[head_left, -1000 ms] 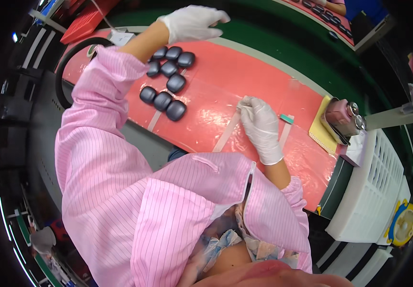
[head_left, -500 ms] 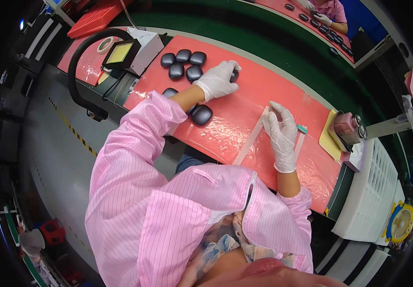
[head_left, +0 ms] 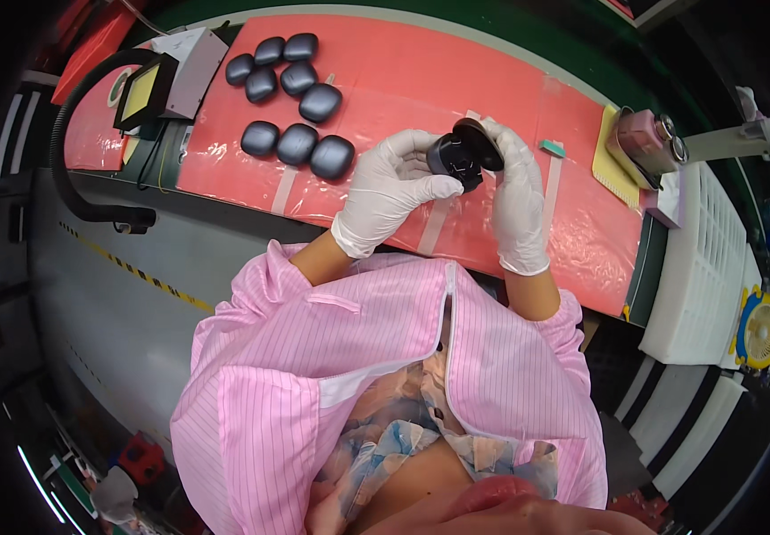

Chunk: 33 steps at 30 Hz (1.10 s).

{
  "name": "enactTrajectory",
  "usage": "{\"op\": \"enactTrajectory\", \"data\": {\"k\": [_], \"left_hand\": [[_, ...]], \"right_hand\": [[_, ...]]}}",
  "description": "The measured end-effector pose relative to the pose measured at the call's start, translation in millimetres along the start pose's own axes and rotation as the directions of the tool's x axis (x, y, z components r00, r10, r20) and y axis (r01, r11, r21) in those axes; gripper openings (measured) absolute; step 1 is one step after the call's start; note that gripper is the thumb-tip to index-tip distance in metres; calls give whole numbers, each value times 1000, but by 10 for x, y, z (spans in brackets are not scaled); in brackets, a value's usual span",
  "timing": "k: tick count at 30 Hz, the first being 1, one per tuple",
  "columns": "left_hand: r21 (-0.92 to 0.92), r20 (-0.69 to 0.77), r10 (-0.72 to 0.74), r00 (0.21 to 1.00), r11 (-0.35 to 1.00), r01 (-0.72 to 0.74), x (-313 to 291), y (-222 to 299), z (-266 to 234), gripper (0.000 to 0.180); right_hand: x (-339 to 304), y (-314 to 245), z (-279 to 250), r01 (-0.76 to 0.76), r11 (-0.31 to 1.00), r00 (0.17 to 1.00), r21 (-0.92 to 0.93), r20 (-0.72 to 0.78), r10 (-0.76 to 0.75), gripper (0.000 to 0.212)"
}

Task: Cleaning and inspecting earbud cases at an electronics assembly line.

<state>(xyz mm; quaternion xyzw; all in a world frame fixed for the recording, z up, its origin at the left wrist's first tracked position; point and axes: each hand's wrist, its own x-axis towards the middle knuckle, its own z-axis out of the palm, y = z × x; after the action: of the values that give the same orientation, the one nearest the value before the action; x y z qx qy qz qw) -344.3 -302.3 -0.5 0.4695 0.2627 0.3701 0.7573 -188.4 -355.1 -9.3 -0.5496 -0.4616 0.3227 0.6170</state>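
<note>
A dark grey earbud charging case [head_left: 443, 159] with rounded corners is held over the mat, its lid [head_left: 477, 147] raised and its black inside showing. My gloved left hand [head_left: 385, 192] is closed around the case's body, thumb along the front edge. At the lid side, my gloved right hand [head_left: 519, 205] grips with its fingers partly hidden behind the lid. Left of my hands, a row of three similar closed cases [head_left: 297, 144] lies on the red mat [head_left: 403, 71]. Farther back is a group of several more closed cases [head_left: 299, 78].
A lamp-like box with a yellow panel [head_left: 139, 94] and a black flexible hose [head_left: 68, 169] stand at the left. To the right are a small green piece [head_left: 552, 149], a yellow notepad [head_left: 613, 165], a pink container [head_left: 639, 138] and a white foam tray [head_left: 695, 267].
My left hand has come from the back of the mat toward my right hand with a case, whose lid is now up. My right hand has moved onto the case. The view has shifted.
</note>
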Motion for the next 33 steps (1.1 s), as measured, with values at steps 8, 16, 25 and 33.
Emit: {"op": "enactTrajectory", "data": {"k": [8,16,25,33], "left_hand": [[-67,9,-102,995,992,102,-131,-115,36,37],[-62,306,-180,935,976,208,-253,-188,-65,65],[-97,487,-262,833,932,350,-753,220,-1266,78],[-830,-402,-263,877,509,-228,-1689,-318,-3935,69]], "right_hand": [[-212,-106,-29,375,867,925,-327,71,-373,26],[-360,-29,70,1,1000,1000,-6,16,-1,39],[255,234,-408,427,445,882,-787,253,-397,22],[-20,-146,-259,-90,937,972,-338,175,156,15]]}}
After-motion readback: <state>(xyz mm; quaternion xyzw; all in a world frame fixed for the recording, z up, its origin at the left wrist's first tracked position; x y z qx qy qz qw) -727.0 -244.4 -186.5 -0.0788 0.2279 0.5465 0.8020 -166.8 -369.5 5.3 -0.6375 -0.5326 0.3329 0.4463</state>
